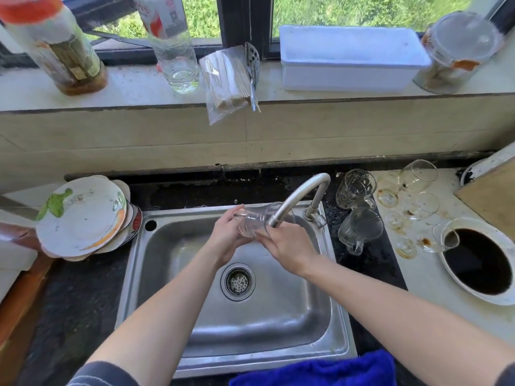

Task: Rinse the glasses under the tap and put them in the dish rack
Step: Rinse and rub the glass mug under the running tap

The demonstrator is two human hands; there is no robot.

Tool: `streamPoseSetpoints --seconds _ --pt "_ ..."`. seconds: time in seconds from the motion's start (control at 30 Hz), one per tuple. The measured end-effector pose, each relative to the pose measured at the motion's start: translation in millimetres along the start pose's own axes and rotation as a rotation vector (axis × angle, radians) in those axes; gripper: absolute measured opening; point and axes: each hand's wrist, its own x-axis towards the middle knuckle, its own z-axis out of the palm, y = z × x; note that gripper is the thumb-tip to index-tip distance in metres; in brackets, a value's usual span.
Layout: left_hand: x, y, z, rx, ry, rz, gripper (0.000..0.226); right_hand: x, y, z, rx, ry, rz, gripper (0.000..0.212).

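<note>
Holding a clear glass (257, 224) on its side just under the tap (298, 196) spout, above the steel sink (195, 316): left hand (227, 238) grip clamped round its left end, right hand (289, 247) grip curled against its lower right side. Glass mugs (355, 188) sit on the dark counter (370, 263) right of the tap; beyond them stained wine glasses (418, 174) lie tipped near a white bowl (479, 263) of dark liquid. Stacked plates (80, 215) sit left of the sink, blue cloth (320, 369) at its front edge.
</note>
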Motion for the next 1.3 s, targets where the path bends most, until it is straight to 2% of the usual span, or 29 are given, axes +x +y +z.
streamPoseSetpoints --seconds 0.13,0.2,0.3,0.4,0.53,0.63,0.7,0.83,1.0,1.17,1.3 --pt "4 -2 1 0.127 0.035 0.027 0.019 -15 -2 -9 0.04 0.04 -0.128 0.027" --pt "6 -1 0 0.185 0.021 0.008 0.021 -6 -5 -16 -0.068 -0.002 -0.096 0.031" --pt "10 6 -8 0.269 0.038 -0.025 0.02 1 -4 -16 -0.209 -0.168 -0.091 0.043" --pt "14 12 -22 0.316 0.073 -0.036 0.016 -11 14 -20 -0.191 -0.149 -0.267 0.046" --pt "11 5 -8 0.4 0.024 -0.04 0.013 -2 7 -14 -0.271 -0.145 -0.157 0.054" --pt "13 5 -13 0.459 0.012 -0.069 0.019 -10 13 -7 -0.181 -0.134 -0.309 0.054" --pt "14 7 -23 0.495 0.024 -0.084 0.016 -18 31 -2 -0.215 -0.097 -0.393 0.049" --pt "9 4 -13 0.549 -0.047 -0.106 0.015 -5 21 7 -0.32 -0.223 -0.281 0.042" --pt "15 5 -28 0.555 -0.048 -0.153 0.012 -16 31 2 -0.24 -0.137 -0.463 0.044" --pt "12 5 -21 0.578 -0.118 -0.144 0.021 -2 21 6 -0.275 -0.155 -0.4 0.024" --pt "1 -8 -35 0.272 -0.159 -0.214 0.039 -2 11 -6 -0.11 -0.136 -0.19 0.039"
